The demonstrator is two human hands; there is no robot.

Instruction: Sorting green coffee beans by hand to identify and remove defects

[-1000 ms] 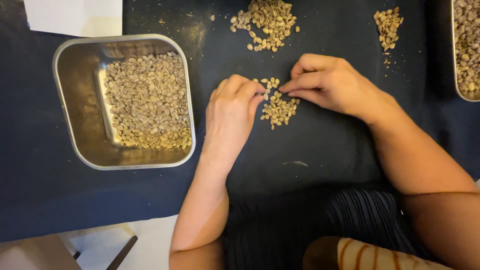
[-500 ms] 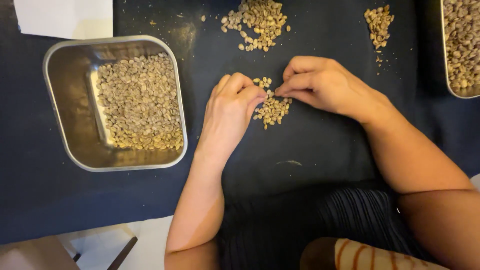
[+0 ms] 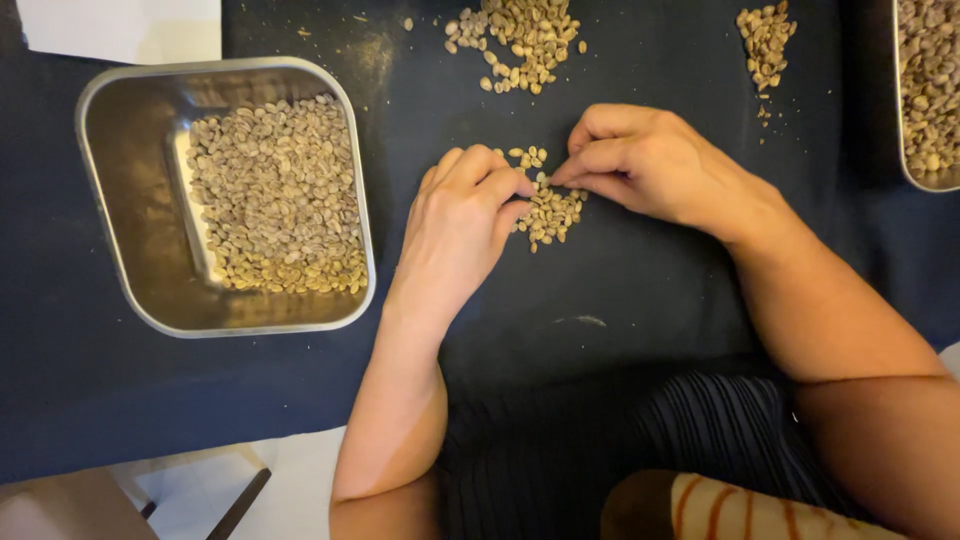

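Head view: a small heap of pale beans [image 3: 548, 210] is seen on the dark cloth of the table [image 3: 650, 290], directly between the two hands. The beans are small, oval and tan-green, loosely scattered. Sorting seems to be in hand; fine fingertip picking is called for. The left hand [image 3: 462, 215] is curled with fingertips pinched at the heap, as is the right hand [image 3: 645, 160], though whether a bean is held cannot be told. A steel tray [image 3: 130, 260] of beans lies left of the left hand; two other heaps [image 3: 520, 35] lie beyond the hands.

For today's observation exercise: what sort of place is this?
Probably a hand-sorting bench for pale beans: both hands pick at a small heap on dark cloth, beside a bean-filled steel tray.
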